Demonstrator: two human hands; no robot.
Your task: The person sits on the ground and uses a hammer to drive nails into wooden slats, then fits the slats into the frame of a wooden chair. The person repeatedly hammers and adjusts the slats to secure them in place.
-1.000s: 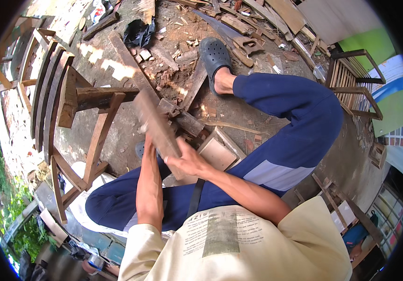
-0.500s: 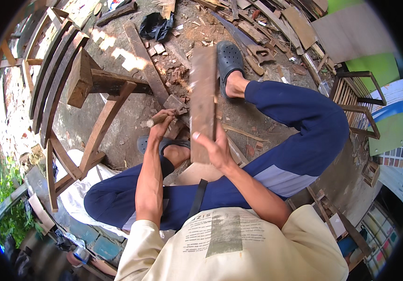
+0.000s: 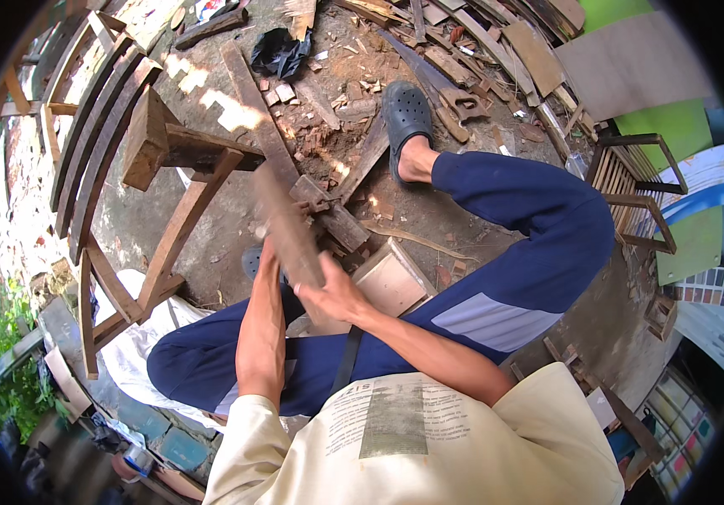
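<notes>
My right hand (image 3: 332,293) is closed round the lower end of a brown wooden board (image 3: 288,231), which is raised and tilted with its top toward the left, slightly blurred. Behind the board, my left hand (image 3: 268,244) is mostly covered, its fingers hidden; the metal head of a hammer (image 3: 310,195) shows past the board's right edge, in line with that hand. Under the hammer head, a short wooden block (image 3: 341,225) lies on the ground. Between my legs stands a small pale wooden box-like piece (image 3: 391,282), close to my right hand.
To the left stands a wooden chair frame (image 3: 185,223) with curved slats. A handsaw (image 3: 429,71) lies beyond my right foot, among scrap wood (image 3: 480,50). A black plastic bag (image 3: 280,52) lies ahead; a slatted wooden rack (image 3: 636,181) stands at the right.
The board has swung left from upright to a leftward tilt, with my right hand moving left along with it. It now covers most of my left hand and the hammer handle.
</notes>
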